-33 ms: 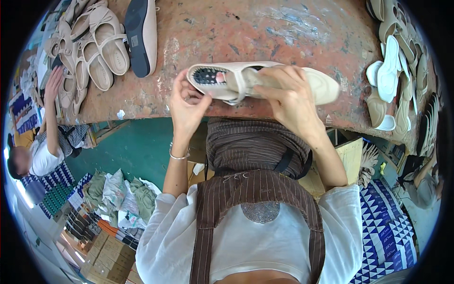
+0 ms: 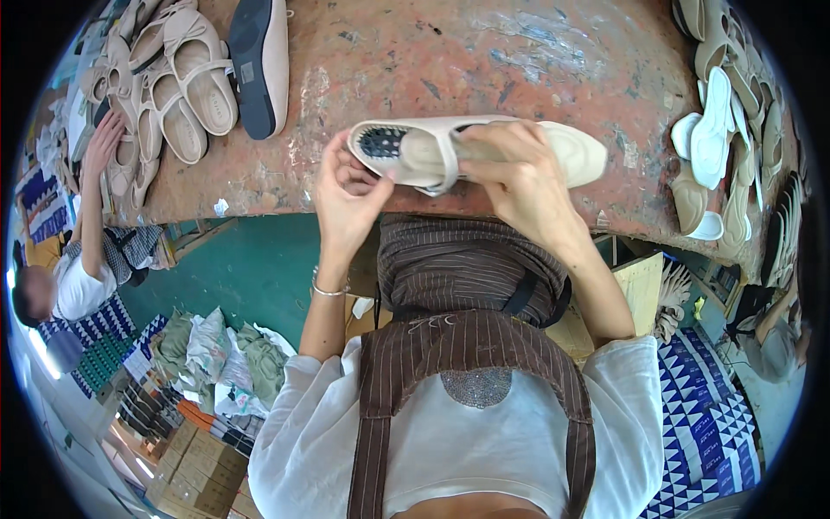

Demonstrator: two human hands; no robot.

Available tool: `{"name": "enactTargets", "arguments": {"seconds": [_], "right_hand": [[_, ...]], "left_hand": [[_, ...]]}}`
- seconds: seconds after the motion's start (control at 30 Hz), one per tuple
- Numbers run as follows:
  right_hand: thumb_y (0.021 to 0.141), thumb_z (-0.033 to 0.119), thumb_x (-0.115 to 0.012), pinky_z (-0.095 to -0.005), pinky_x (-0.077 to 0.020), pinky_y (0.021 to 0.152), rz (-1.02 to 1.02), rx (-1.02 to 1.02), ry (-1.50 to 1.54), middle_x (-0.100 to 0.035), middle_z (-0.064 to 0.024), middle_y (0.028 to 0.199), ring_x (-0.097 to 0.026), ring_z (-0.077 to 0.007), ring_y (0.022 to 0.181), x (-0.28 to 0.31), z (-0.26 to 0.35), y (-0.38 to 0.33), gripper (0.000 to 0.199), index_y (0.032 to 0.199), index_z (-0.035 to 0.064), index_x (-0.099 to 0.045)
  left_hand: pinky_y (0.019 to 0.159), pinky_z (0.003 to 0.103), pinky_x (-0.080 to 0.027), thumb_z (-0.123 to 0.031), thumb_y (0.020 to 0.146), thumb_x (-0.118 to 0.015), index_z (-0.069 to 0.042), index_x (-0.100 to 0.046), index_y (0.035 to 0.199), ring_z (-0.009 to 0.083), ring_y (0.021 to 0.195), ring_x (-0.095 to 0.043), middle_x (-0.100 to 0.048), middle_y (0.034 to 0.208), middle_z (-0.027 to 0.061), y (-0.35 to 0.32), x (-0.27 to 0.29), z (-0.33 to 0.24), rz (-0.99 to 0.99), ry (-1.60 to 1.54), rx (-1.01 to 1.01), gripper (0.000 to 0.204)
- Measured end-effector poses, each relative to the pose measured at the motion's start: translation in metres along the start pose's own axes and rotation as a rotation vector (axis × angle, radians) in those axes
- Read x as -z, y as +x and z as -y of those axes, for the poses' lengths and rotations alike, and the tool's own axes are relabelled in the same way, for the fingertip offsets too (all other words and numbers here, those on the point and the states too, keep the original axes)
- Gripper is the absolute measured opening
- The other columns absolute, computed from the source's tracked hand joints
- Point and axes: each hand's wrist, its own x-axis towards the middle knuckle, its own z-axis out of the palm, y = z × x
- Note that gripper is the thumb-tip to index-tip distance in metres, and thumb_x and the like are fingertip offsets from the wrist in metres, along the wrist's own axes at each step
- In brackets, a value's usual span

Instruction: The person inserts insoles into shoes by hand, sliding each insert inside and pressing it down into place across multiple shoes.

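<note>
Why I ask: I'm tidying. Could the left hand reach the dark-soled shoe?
Probably yes: nothing visible blocks the left hand from the dark-soled shoe, though that hand holds the beige shoe.

At your four o'clock, blue-and-white patterned cartons [image 2: 705, 424] carry pale lettering, too small to make out surely. At your ten o'clock, faint print marks the insole [image 2: 214, 102] of a beige strapped shoe [image 2: 184, 43]. Toward eleven, a dark sole [image 2: 258, 39] bears a small pale label [image 2: 248, 72], illegible to you.
</note>
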Motion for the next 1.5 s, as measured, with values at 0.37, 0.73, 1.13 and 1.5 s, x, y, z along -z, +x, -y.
{"name": "enactTargets", "arguments": {"seconds": [0.37, 0.73, 1.13, 1.5], "right_hand": [[0.068, -0.007, -0.071, -0.0428, -0.0494, 0.098, 0.031, -0.054, 0.072, -0.074, -0.0139, 0.109, -0.068, -0.0296, 0.105, -0.030, -0.003, 0.009, 0.017, 0.081, 0.0008, -0.077], [0.070, -0.011, -0.066, -0.0386, -0.0568, 0.095, 0.134, -0.147, 0.153, -0.074, -0.0097, 0.116, -0.065, -0.0285, 0.116, -0.055, 0.000, 0.019, 0.026, 0.085, 0.0040, -0.080], [0.088, 0.008, -0.056, -0.0407, -0.0465, 0.109, 0.443, 0.194, -0.049, -0.061, -0.0132, 0.139, -0.059, -0.0331, 0.126, -0.059, 0.006, 0.021, 0.047, 0.134, 0.0023, -0.061], [0.070, 0.008, -0.068, -0.0448, -0.0366, 0.116, 0.082, 0.048, -0.554, -0.073, -0.0164, 0.105, -0.067, -0.0258, 0.113, -0.032, 0.007, 0.006, 0.027, 0.095, 0.0021, -0.077]], "left_hand": [[0.065, 0.025, -0.055, -0.019, 0.075, -0.091, 0.006, -0.062, 0.125, 0.0115, 0.074, -0.067, -0.067, 0.095, 0.0087, 0.001, 0.002, 0.018, -0.024, 0.074, 0.015, 0.063], [0.052, 0.022, -0.056, -0.012, 0.086, -0.081, 0.005, -0.064, 0.113, 0.0095, 0.069, -0.067, -0.069, 0.088, 0.0080, 0.012, -0.004, 0.018, -0.074, -0.059, 0.090, 0.036], [0.047, 0.027, -0.038, -0.006, 0.089, -0.071, 0.002, -0.069, 0.086, 0.0064, 0.051, -0.049, -0.062, 0.061, 0.0051, 0.030, -0.007, 0.024, -0.196, 0.129, 0.002, 0.009], [0.046, 0.031, -0.040, -0.006, 0.092, -0.066, 0.002, -0.062, 0.085, 0.0106, 0.048, -0.055, -0.063, 0.059, 0.0091, 0.020, -0.008, 0.009, -0.107, 0.188, 0.066, 0.011]]}}
